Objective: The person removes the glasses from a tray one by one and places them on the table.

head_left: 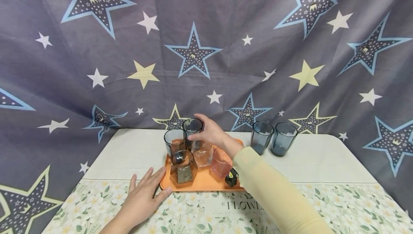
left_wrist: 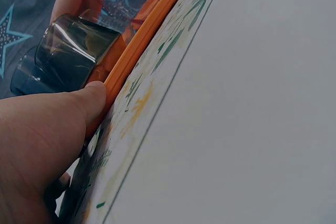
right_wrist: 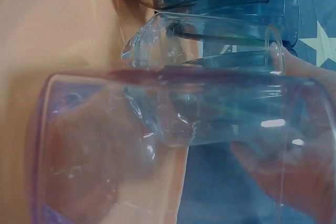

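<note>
At the back of the orange tray [head_left: 213,186], my right hand [head_left: 211,131] holds a blue-grey glass [head_left: 192,123], with thumb and fingers on either side of its rim. Another blue-grey glass [head_left: 174,137] stands to its left on the tray. A brown-tinted glass [head_left: 183,169] is at the front left, and a clear glass [head_left: 202,157] and a pink glass [head_left: 222,164] stand to its right. My left hand [head_left: 145,194] lies spread by the tray's left front corner. The left wrist view shows its thumb [left_wrist: 94,98] against the tray edge [left_wrist: 139,48].
Two more blue-grey glasses, one [head_left: 262,139] beside the other [head_left: 283,140], stand upright on the table right of the tray. A floral cloth [head_left: 326,205] covers the table's front part. A star-patterned curtain [head_left: 232,79] hangs right behind the table.
</note>
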Tool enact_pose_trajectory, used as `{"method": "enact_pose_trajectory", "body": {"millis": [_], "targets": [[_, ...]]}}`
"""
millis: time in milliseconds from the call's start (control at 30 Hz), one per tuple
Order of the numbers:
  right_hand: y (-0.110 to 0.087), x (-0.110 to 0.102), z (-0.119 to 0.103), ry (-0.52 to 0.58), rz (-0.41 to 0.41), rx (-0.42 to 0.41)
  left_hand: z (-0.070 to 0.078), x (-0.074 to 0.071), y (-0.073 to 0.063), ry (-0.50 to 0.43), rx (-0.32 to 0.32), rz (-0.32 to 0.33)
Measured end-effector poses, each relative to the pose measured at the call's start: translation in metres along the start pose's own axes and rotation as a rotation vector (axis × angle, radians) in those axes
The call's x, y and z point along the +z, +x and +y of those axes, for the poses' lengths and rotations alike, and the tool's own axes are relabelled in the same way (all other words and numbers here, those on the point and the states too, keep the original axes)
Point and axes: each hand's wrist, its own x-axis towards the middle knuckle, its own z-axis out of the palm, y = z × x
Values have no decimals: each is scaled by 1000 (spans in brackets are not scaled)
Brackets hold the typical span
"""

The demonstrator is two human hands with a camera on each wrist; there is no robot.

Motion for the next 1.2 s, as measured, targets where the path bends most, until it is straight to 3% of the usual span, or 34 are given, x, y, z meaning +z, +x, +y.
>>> {"method": "enact_pose_trajectory", "body": {"millis": [533, 800, 1200], "targets": [[1, 2, -2, -1, 48, 34, 0, -2, 1, -3, -8, -12], [-2, 0, -5, -50, 81, 26, 0, 0, 3, 3, -2, -8], [-7, -10, -9, -16, 158, -18, 2, 0, 3, -5, -20, -25]]}}
